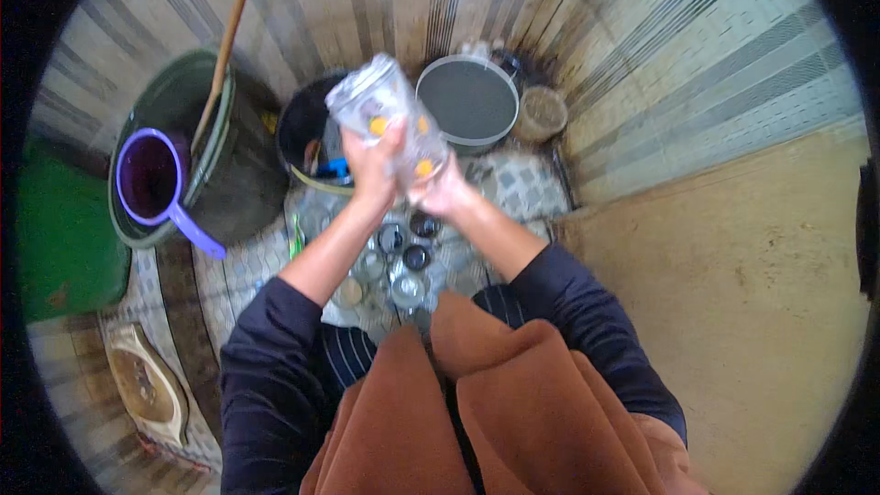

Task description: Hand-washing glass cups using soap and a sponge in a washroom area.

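Note:
My left hand (371, 165) and my right hand (443, 189) hold a clear container (381, 93) between them. It is tilted and blurred, with orange-yellow printed spots on its side. The left hand grips its near left side, and the right hand supports its lower right end. I cannot tell whether it is glass or plastic. Below my forearms, several drinking glasses (408, 291) stand close together on the patterned floor (522, 185). Behind the container, a black tub (295, 130) holds a blue item (335, 168) and other things, partly hidden by my left hand.
Grey water fills a round bucket (467, 100) beside a small murky tub (541, 113). At left, a purple dipper (180, 213) hangs on the rim of a large dark barrel (254, 172) with a wooden stick (230, 48) in it. A tan panel (715, 275) borders the right side.

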`<state>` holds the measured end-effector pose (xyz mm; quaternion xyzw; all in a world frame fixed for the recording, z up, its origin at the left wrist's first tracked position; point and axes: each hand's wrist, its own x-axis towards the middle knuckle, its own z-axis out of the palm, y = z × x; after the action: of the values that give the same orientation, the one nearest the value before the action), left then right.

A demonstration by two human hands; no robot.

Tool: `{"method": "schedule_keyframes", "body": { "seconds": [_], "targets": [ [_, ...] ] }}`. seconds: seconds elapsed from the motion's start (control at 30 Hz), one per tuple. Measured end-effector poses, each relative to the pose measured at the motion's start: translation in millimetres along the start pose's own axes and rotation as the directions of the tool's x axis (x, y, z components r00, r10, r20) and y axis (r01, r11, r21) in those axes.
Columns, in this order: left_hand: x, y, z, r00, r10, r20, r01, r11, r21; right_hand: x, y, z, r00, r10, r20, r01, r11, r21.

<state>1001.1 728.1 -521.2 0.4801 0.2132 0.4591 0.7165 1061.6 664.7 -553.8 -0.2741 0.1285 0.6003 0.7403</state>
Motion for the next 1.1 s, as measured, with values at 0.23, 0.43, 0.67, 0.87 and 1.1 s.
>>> {"method": "schedule_keyframes", "body": {
  "seconds": [0.23,0.43,0.67,0.87,1.1],
  "targets": [
    [-26,-23,-29,0.841,0.038,0.540,-0.391,0.733,0.556,-35,-29,-35,0.964,-0.193,0.183,0.242,0.921,-0.307],
    [-78,-61,-71,0.516,-0.162,0.841,-0.561,0.678,0.475,-66,-28,-78,0.990,0.068,0.124,0.066,0.555,-0.829],
    [-113,-74,-72,0.394,-0.617,0.681,-0.243,0.645,0.725,-69,-9,-108,0.980,-0.006,0.198,0.169,-0.495,-0.852],
    [-89,-51,-92,0.444,-0.715,0.540,-0.198,0.510,0.837,-66,9,-146,0.977,-0.152,0.150,0.024,-0.621,-0.784],
    [-166,-65,-204,-0.176,-0.981,0.080,0.504,-0.020,0.863,-43,42,-190,0.981,-0.166,0.105,-0.020,-0.615,-0.788]
  ]
}}
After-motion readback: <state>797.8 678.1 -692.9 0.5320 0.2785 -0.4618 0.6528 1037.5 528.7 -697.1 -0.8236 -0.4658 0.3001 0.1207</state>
